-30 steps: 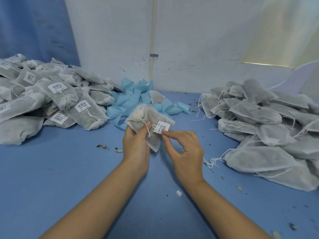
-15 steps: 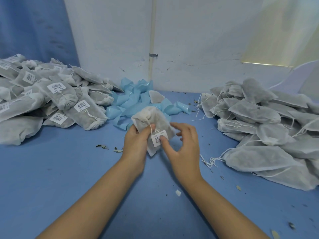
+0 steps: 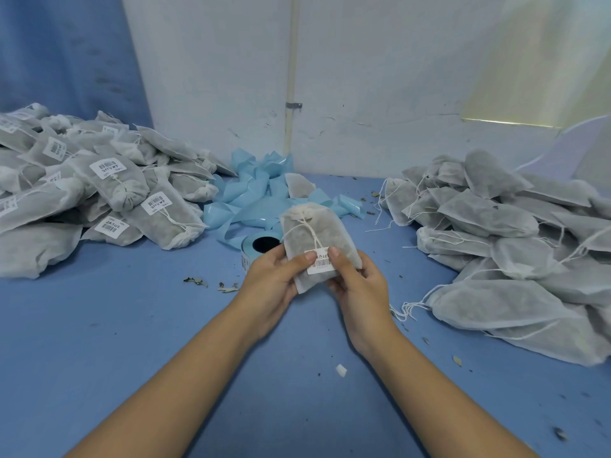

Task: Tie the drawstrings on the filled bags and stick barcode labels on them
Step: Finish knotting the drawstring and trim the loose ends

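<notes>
**A:** What changed in the last second?

**B:** The label (image 3: 320, 263) was hanging from a pinch of the right grip (image 3: 360, 282). Now it lies flat on the lower front of the bag (image 3: 317, 233), with both thumbs on it.

**A:** How are the hands holding?

**B:** The left grip (image 3: 274, 276) and the right grip each grasp the bag, fingers behind it and thumb in front. They hold it up above the counter (image 3: 132, 325). The drawstring (image 3: 307, 226) is knotted at the neck, and its tail runs down to the label.

**A:** So this bag is finished?

**B:** Nearly, I'd say. It needs a firm press, then it joins the labelled pile (image 3: 109, 193) on the left. The plain pile (image 3: 496, 226) on the right is still large.

**A:** And the rest?

**B:** It's a blue counter scattered with leaf bits (image 3: 195, 280). The label roll (image 3: 261, 246) sits behind the left grip, with blue backing strip (image 3: 258, 200) heaped beyond it. A scuffed white wall (image 3: 363, 77) stands behind.
</notes>
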Demonstrator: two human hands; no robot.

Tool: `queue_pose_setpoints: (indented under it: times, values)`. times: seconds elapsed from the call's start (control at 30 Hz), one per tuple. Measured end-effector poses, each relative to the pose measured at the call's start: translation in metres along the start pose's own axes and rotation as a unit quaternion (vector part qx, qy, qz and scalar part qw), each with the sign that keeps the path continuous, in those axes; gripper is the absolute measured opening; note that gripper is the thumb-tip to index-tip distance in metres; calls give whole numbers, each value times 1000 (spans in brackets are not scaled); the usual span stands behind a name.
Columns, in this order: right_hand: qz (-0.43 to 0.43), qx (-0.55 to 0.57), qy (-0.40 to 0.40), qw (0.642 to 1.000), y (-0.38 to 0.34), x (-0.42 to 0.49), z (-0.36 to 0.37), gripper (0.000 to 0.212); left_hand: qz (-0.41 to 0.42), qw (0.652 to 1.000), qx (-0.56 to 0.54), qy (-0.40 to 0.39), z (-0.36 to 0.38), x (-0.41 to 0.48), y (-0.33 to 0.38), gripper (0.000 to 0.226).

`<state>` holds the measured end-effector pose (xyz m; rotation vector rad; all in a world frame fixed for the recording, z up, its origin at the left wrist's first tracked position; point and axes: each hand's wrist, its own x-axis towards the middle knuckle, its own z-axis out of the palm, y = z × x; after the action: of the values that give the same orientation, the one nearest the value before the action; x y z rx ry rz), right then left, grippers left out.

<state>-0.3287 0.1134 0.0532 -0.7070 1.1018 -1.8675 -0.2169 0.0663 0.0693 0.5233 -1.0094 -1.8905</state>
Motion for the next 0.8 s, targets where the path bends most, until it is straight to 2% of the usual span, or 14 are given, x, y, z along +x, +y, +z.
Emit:
queue_pose_setpoints:
  times: [0.2, 0.3, 0.4, 0.53, 0.6, 0.67, 0.7, 0.73, 0.8]
  values:
    - [15, 52, -7, 998, -1, 0, 0, 16, -28, 999, 22, -16, -5, 3, 4, 27]
    - [16, 55, -2, 998, -1, 0, 1, 14, -35, 989, 143, -12, -6, 2, 7, 20]
    - [8, 25, 3, 1000, 0, 2, -1, 17, -37, 949, 313, -19, -11, 3, 15, 22]
    - [3, 1, -19, 1000, 0, 2, -1, 30, -94, 939, 323, -74, -17, -1, 27, 18]
    - [6, -9, -22, 1000, 0, 3, 1, 46, -72, 945, 317, -40, -15, 1, 32, 23]
    - [26, -17, -6, 1000, 0, 4, 1, 59, 7, 975, 222, 31, -13, 11, 42, 33]
    - [34, -16, 0, 999, 0, 4, 0, 60, 54, 990, 117, 52, -14, 17, 50, 40]
    - [41, -12, 3, 999, 0, 5, -1, 57, 96, 994, -7, 57, -14, 22, 59, 48]
    - [48, -1, 4, 999, 0, 8, -4, 44, 148, 969, -192, 57, -12, 31, 71, 57]
